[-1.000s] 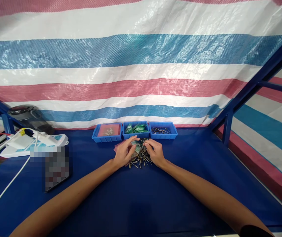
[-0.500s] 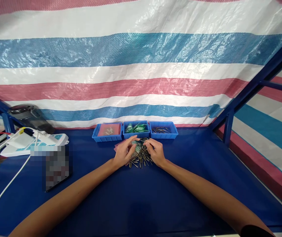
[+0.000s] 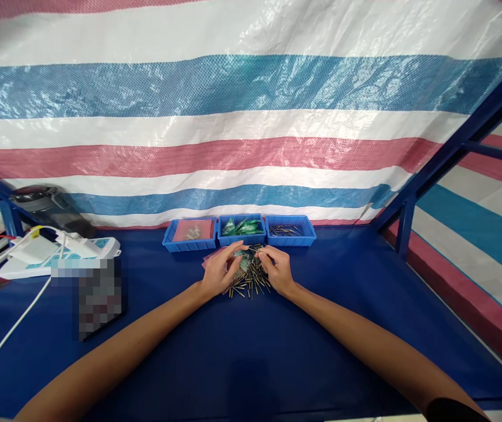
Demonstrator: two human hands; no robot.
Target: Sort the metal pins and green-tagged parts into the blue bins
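Note:
Over a loose pile of thin brass-coloured metal pins (image 3: 251,287), both my hands face each other. My right hand (image 3: 278,271) is closed in a pinch on a slim metal pin (image 3: 253,250), which points towards the left fingertips. My left hand (image 3: 219,271) is curved, with a gap between thumb and forefinger; its forefinger tip is close to the pin's far end, and contact is too small to make out. Clear greenish plastic bags (image 3: 246,262) lie between the hands. A pink sheet or bag (image 3: 207,259) shows partly beneath my left hand.
Three blue bins stand behind the hands: the left bin (image 3: 172,246) holds a pink bag and small pale parts, the middle bin (image 3: 242,240) green packets, the right bin (image 3: 292,241) metal pins. A power strip (image 3: 110,249), dark bottle (image 3: 53,205) and blurred device (image 3: 101,305) are left.
The view has shifted very slightly. Both hands keep almost the same pose over the pile, with the pin still in my right hand.

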